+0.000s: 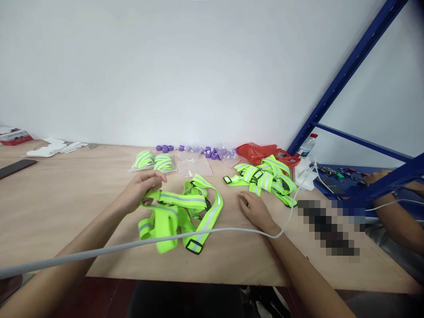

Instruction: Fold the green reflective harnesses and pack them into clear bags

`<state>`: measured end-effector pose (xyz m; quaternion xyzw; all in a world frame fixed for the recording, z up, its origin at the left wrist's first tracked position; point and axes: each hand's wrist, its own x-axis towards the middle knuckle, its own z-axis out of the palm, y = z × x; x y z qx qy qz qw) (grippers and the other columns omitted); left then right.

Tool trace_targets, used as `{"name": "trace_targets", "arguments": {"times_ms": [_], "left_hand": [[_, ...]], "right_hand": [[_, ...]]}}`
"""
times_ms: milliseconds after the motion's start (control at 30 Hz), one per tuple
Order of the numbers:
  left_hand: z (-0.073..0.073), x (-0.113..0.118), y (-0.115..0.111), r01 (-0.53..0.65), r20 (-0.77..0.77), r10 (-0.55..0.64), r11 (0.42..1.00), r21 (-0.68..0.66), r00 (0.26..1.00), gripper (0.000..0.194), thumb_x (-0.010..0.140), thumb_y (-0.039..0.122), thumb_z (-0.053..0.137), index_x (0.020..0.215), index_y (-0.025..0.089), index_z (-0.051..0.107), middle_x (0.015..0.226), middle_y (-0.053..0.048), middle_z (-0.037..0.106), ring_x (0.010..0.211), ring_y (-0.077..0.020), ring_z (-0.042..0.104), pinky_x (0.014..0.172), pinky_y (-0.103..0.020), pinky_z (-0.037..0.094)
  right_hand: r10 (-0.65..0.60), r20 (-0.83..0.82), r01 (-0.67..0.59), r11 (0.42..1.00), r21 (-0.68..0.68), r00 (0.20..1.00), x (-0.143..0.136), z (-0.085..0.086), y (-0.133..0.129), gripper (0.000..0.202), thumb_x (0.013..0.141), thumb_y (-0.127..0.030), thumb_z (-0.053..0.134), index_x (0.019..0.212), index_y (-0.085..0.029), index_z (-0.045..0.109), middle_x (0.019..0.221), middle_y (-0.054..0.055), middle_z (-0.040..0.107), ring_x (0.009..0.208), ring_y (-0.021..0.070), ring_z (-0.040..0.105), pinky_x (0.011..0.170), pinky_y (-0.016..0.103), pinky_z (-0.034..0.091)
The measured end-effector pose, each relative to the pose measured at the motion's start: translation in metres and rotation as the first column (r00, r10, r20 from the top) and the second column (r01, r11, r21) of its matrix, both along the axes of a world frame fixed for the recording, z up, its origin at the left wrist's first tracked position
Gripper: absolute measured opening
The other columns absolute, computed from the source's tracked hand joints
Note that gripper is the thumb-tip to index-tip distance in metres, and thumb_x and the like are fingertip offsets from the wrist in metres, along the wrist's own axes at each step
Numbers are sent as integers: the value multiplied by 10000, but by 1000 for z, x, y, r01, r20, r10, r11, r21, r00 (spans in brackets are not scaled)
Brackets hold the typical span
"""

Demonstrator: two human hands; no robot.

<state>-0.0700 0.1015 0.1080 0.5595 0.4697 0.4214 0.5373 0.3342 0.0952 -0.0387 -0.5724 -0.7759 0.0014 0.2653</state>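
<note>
My left hand [145,187] is closed on a neon-yellow reflective strap [183,200] with a silver stripe, lifting one end off the table. The rest of this strap lies in loose loops, with a black buckle [194,246] at its near end. My right hand [256,210] rests on the table to the right of the loops, its fingers loosely curved and holding nothing visible. Just beyond it lies a heap of similar reflective straps [265,176] with black buckles. A white cable [212,230] crosses in front of the strap and my right wrist.
Packed straps in clear bags [144,160], purple rolls [164,148] and a red plastic bag [256,152] line the wall. A bottle [308,145] stands by the blue metal frame [344,75]. Another person's arm [394,212] is at right. A dark flat object [16,168] lies far left.
</note>
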Motion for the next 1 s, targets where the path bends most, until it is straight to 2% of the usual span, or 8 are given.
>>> {"name": "trace_targets", "arguments": {"times_ms": [67,133,200,267,400,500,733,1000], "left_hand": [[-14,-24,-2,59,-407,-22,995,79,913,219,808,426,691,828,209,704,610,6,555,432,-120,473,386,-203,334],[-22,-41,-3,128,-716,17,981,148,698,240,833,451,653,845,220,718,740,-47,678,590,-195,604,508,-248,419],[-24,-46,-7,167,-861,105,963,214,498,276,857,462,608,907,217,725,841,-82,729,713,-262,655,608,-297,451],[-23,-36,-13,232,-881,183,923,306,436,325,903,462,551,1014,204,713,979,-116,741,853,-308,675,712,-345,475],[-29,16,-29,521,-834,96,740,425,544,305,993,411,489,1158,214,653,1205,-111,693,1122,-286,623,959,-387,456],[-47,56,-32,682,-898,8,648,339,439,347,937,361,619,1258,228,608,1329,-109,637,1246,-318,560,1032,-442,428],[-75,78,-7,602,-905,-14,751,271,426,180,919,294,607,1042,178,669,1036,-121,678,951,-296,672,784,-367,514],[-48,76,3,368,-649,30,803,469,760,89,878,246,546,839,192,606,810,-32,671,737,-194,614,684,-291,442]], "right_hand": [[-5,-5,5,1000,-3,1000,0,0,0,258,953,-254,474,1074,-201,695,1138,118,728,1059,288,653,942,445,508],[-11,-9,11,1000,-3,1000,1,-1,1,263,955,-265,473,1080,-193,694,1142,125,727,1066,294,651,946,453,505],[-10,-7,10,1000,-3,1000,1,-2,1,266,956,-270,473,1085,-189,692,1143,128,726,1071,294,650,954,455,503],[-2,-1,2,1000,-4,1000,2,-4,2,261,952,-264,476,1081,-192,692,1136,123,728,1069,288,650,959,450,505],[3,11,-3,1000,8,1000,4,-7,5,270,947,-256,468,1078,-191,694,1135,128,733,1067,292,652,968,465,506],[-2,20,2,1000,20,1000,5,-9,6,278,945,-256,461,1075,-185,696,1134,135,734,1062,294,659,958,469,513],[-12,16,11,999,37,1000,6,-11,5,275,935,-248,462,1070,-197,697,1126,122,737,1054,287,663,948,458,515],[-7,-32,8,999,35,999,4,-5,3,252,925,-250,472,1015,-194,701,1066,126,746,994,288,675,923,466,525]]}}
